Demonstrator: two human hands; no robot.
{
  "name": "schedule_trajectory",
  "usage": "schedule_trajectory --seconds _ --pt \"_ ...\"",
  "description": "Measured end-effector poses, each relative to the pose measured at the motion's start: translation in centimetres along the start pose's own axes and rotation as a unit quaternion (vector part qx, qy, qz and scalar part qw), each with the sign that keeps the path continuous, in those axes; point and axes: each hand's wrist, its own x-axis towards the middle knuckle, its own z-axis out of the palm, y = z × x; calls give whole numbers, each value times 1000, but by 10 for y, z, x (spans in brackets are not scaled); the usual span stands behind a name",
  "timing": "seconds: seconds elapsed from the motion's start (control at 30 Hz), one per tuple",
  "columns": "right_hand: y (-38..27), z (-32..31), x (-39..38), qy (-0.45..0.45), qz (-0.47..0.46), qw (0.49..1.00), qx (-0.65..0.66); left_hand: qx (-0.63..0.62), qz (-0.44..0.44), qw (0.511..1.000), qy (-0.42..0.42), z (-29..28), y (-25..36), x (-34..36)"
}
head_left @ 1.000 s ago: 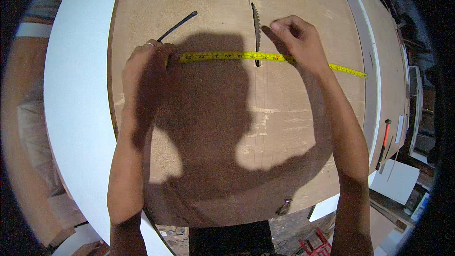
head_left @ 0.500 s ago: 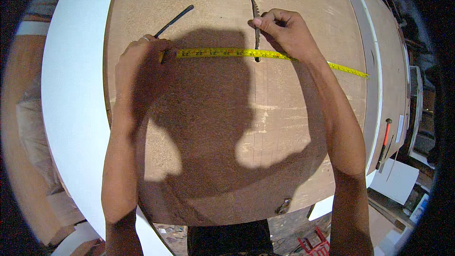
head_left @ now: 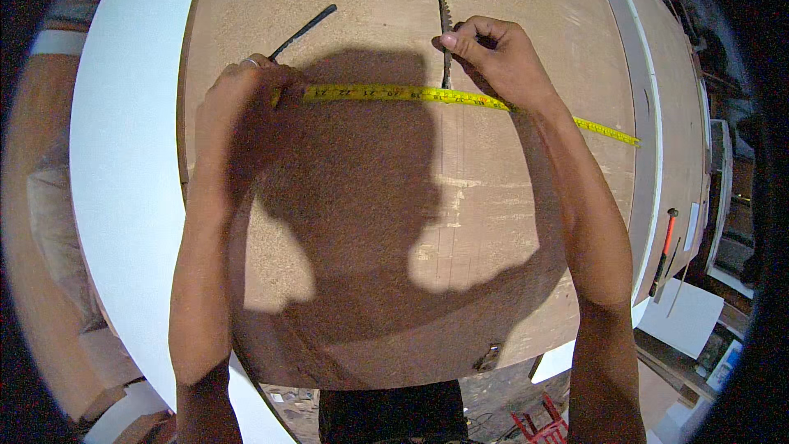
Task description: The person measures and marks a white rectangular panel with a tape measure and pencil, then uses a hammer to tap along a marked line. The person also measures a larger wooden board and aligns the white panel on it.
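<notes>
At the far left, beside the white panel (head_left: 115, 164), our left hand (head_left: 246, 107) is curled closed around one end of the yellow tape measure (head_left: 362, 94). A thin dark rod (head_left: 304, 33) juts out past the knuckles; we cannot tell whether we grip it too. If that fist drifts, the whole tape would shift along the plywood surface (head_left: 493, 279), and our head's shadow over its markings could cause a misreading.

Rightward, the tape crosses the near end of the toothed saw blade (head_left: 445, 62), so it could snag there if dragged. Our right hand (head_left: 509, 57) looks to be pinching the blade between thumb and forefinger; a slip, or the blade turning, could cut the thumb. The right forearm passes over the tape, and lowering it might press the strip out of line.

The tape's right end reaches the grey strip (head_left: 649, 164); we cannot see whether it is hooked, and a loose end could slide if pulled.
</notes>
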Motion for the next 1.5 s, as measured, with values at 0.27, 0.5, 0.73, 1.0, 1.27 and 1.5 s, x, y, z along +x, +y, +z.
schedule_trajectory --seconds 0.27,0.5,0.73,1.0,1.27,1.5 --pt "4 0 -3 -12 40 999 10 -73 -42 996 2 10 0 -1" --pt "9 2 -4 -2 25 1000 -6 51 15 999 9 8 6 -2" --pt "11 2 -6 9 28 999 -15 58 19 998 13 8 9 -2" --pt "0 -3 -10 29 73 997 -20 65 7 998 4 12 9 -3" --pt "25 -168 -134 265 23 934 -237 85 4 996 -8 11 10 -3" --pt "102 -287 -328 265 200 723 -606 5 -41 999 -20 13 12 1"
